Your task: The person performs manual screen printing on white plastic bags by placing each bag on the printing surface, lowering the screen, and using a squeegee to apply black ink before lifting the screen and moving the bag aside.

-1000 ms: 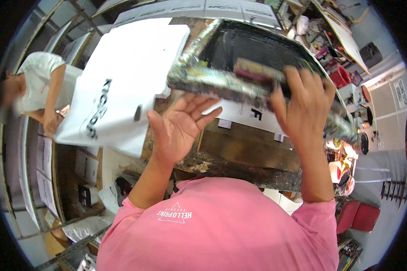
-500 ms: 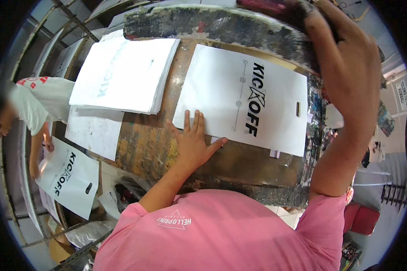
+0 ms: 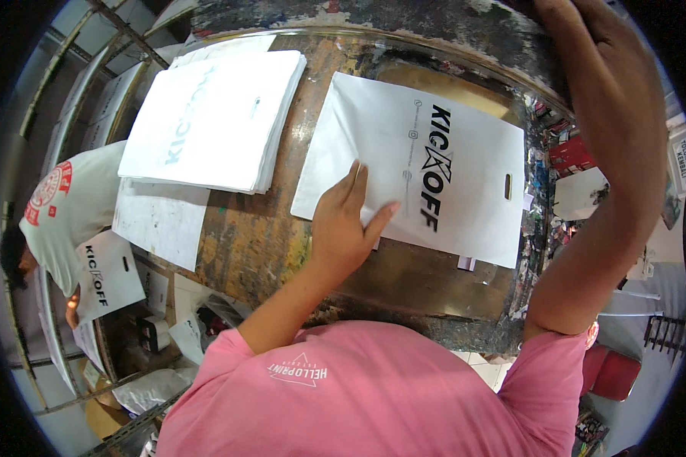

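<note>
- On the table (image 3: pixel 267 244), paint-stained, a white bag (image 3: pixel 427 171) lies flat with black lettering and a die-cut handle slot near its right edge.
- Our left hand (image 3: pixel 343 228) lies open on the bag's lower left part: palm down, fingers straight and slightly spread, thumb out to the right. It presses flat and grips nothing.
- Our right hand (image 3: pixel 594 38) is raised at the top right, on the dark, paint-crusted frame (image 3: pixel 404 19) that runs along the far edge of the table. Fingers run past the picture's rim, so we cannot tell how far they curl or whether they grip it.
- Right forearm comes down the right side, just beside the bag's right edge.
- Left of the bag, apart from it: a stack (image 3: pixel 213 122) of white bags with faint lettering, edges squared up.
- Below the stack, a sheet (image 3: pixel 160 221), white and plain, hangs over the table's near-left edge.
- Far left, lower than the table: another person (image 3: pixel 61 213) in a white shirt, holding one more printed bag (image 3: pixel 110 274).
- Pink shirt (image 3: pixel 373 396) fills the bottom of the view.
</note>
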Motion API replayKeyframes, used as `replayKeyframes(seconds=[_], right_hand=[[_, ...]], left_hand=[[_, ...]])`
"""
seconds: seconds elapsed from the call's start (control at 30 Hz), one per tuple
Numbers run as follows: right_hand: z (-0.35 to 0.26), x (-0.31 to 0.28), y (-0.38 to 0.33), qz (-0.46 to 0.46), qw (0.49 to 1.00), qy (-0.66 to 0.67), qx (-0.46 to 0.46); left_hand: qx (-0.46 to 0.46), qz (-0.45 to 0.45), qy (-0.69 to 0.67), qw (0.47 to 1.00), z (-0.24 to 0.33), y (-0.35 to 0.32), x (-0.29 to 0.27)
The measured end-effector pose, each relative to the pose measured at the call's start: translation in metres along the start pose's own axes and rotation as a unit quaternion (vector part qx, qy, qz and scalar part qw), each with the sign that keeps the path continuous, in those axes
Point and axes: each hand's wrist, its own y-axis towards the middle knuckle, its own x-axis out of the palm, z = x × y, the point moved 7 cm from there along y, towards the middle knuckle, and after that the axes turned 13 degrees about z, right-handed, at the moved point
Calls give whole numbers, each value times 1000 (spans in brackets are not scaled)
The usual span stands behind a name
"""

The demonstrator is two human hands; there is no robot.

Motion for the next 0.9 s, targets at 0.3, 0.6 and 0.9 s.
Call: replayKeyframes(seconds=[0.3, 0.6, 0.9], right_hand=[[19, 10, -14, -49, 996, 37, -70], [34, 11, -21, -10, 993, -64, -97], [29, 9, -28, 30, 991, -51, -120]], left_hand=[[-214, 156, -184, 947, -45, 21, -93], [-257, 218, -197, 920, -224, -6, -276], [-333, 245, -15, 910, -401, -29, -375]])
